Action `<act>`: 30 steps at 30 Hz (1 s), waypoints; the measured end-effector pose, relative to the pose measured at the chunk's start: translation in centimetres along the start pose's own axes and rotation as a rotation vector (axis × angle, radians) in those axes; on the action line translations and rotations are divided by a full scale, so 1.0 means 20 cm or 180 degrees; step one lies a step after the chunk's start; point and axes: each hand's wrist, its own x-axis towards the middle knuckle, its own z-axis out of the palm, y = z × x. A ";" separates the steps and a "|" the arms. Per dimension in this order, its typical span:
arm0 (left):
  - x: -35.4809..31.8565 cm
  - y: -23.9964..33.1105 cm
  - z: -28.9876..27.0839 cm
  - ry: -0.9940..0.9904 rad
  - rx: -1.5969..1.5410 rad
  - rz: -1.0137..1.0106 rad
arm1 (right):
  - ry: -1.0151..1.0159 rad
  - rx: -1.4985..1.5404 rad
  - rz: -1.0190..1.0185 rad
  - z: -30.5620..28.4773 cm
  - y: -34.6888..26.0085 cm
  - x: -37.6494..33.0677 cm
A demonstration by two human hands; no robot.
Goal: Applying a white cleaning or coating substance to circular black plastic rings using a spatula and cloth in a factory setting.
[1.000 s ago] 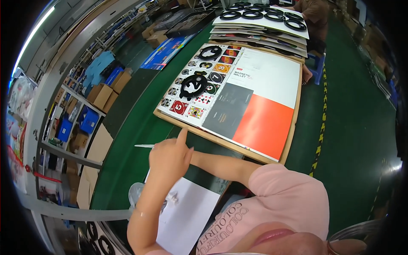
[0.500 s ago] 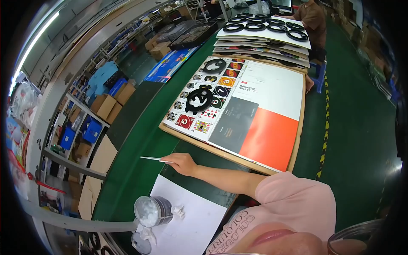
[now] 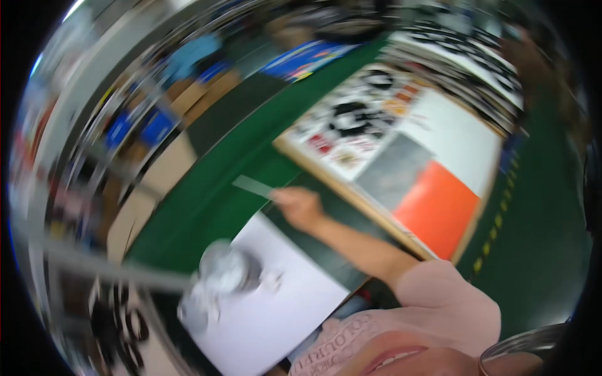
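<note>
My right hand [image 3: 300, 207] pinches one end of a thin, flat, pale strip [image 3: 253, 186], which looks see-through; its exact kind is blurred. The strip points left over the green tabletop [image 3: 200, 188]. Below the hand lies a white sheet of paper [image 3: 276, 326]. A clear tub [image 3: 227, 271] with white stuff inside stands on the sheet's far left part. Crumpled white tissue [image 3: 272, 279] rests beside the tub. My left hand is out of the picture.
Beyond my forearm, a printed sheet [image 3: 448, 135] lies on a wood-edged board, with black rings [image 3: 350, 119] on its patterned side. Behind it rise stacked boards [image 3: 451, 69] bearing more black rings. A metal bar [image 3: 113, 263] crosses at left, near shelves with blue bins [image 3: 157, 125].
The view has swung, blurring the picture and shifting the boards to the right. My right hand still holds the strip, whose broad face now shows more.
</note>
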 end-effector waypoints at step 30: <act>0.47 -2.02 0.71 -0.2469 0.1826 0.1897 | 0.0102 0.0080 -0.0084 0.04 -0.17 -0.03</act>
